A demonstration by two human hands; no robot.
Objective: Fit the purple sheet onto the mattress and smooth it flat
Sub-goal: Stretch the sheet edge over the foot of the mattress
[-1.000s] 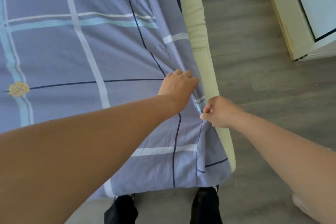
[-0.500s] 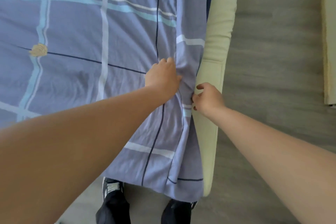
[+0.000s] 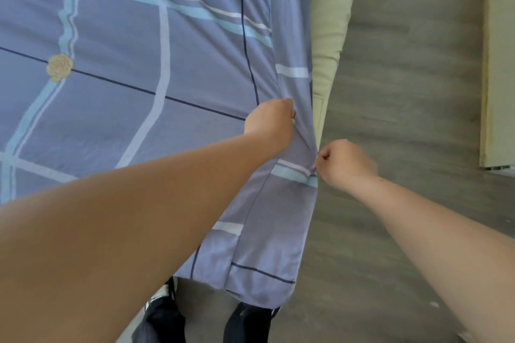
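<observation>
Grey floor [image 3: 404, 92] at three o'clock, bare mattress [image 3: 331, 36] edge running twelve to six. Across the top lies the purple sheet [image 3: 139, 92]; left hand [image 3: 271, 122] bunches it in closed fingers [image 3: 287, 111], right hand [image 3: 347, 164], nearer the hem [image 3: 312, 175] at its nine o'clock, pinches it.

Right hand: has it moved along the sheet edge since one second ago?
No. The right hand pinches the purple sheet at its edge, beside the same pale-blue stripe as before.
</observation>
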